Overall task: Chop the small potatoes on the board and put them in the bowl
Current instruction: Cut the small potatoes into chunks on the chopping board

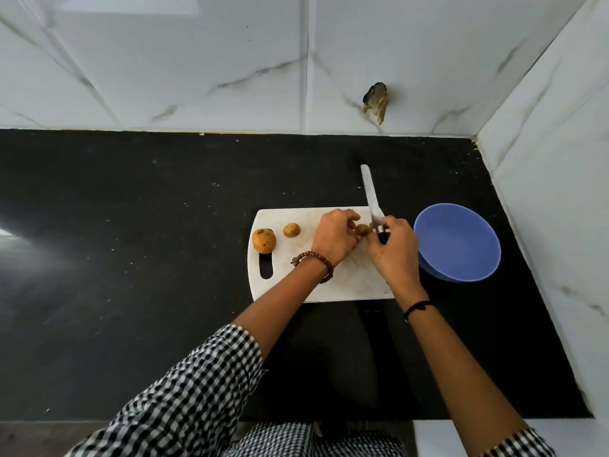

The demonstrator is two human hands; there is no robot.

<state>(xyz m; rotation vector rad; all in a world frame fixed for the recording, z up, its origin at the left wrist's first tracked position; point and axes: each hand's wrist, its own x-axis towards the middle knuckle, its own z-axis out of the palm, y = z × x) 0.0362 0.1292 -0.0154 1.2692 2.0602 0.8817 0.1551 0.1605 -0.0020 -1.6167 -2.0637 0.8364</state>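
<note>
Past our checked sleeve (184,390), our left hand (333,240) pinches a small potato (363,229) on the chopping board (346,282). Our right hand (393,249) grips the knife (370,196) beside the blue bowl (458,245).

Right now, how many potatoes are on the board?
3: largest potato at the board's left end, smaller potato right of it, third potato at the left hand's fingertips. Others may be hidden.

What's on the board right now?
Two potatoes at its left end; a third potato held by the left hand, beside the knife in the right hand. Both hands hide the board beneath them.
</note>
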